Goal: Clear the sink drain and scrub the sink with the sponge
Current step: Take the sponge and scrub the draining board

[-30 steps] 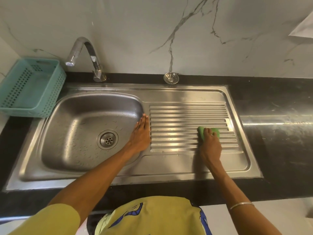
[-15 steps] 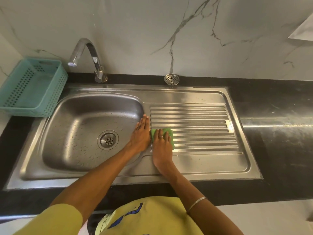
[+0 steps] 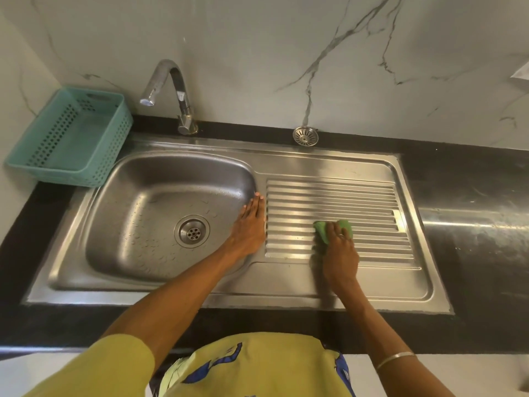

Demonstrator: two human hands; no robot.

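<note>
A steel sink (image 3: 160,193) with a wet bowl has a round drain (image 3: 192,232) at its bottom. To the right lies its ribbed drainboard (image 3: 372,202). My right hand (image 3: 340,250) presses a green sponge (image 3: 322,229) flat onto the ribs near the drainboard's middle. My left hand (image 3: 249,227) rests palm down, fingers together, on the ridge between bowl and drainboard, holding nothing. A loose metal strainer (image 3: 305,136) sits on the black counter behind the sink.
A curved tap (image 3: 177,90) stands behind the bowl. A teal perforated basket (image 3: 71,138) sits at the back left. Black counter (image 3: 472,224) runs to the right, with a marble wall behind it.
My right hand slid the sponge left across the drainboard to my left hand, then back right to the middle. My left hand stayed put.
</note>
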